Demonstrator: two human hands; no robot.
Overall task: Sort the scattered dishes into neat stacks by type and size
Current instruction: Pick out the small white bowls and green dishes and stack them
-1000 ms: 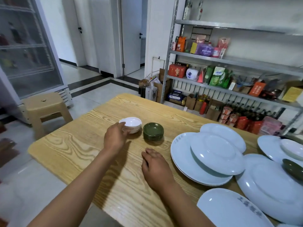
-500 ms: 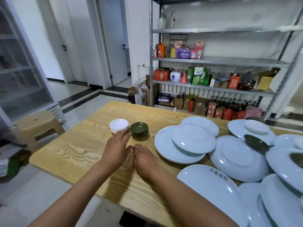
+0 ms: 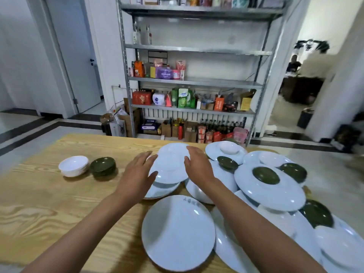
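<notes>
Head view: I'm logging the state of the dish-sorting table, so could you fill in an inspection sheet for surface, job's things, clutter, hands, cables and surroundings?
Surface: wooden table, bare wood on its left half.
Job's things: stack of small white bowls beside stack of green saucers; white plates overlapping in a loose pile on the right, with loose green saucers on them.
Clutter: nothing seen besides dishes.
Hands: left hand and right hand at either side of an upturned white plate, fingers straight.
Cables: nothing seen on the table.
Surroundings: metal shelf rack of packaged goods and bottles, white door, tiled floor.
</notes>
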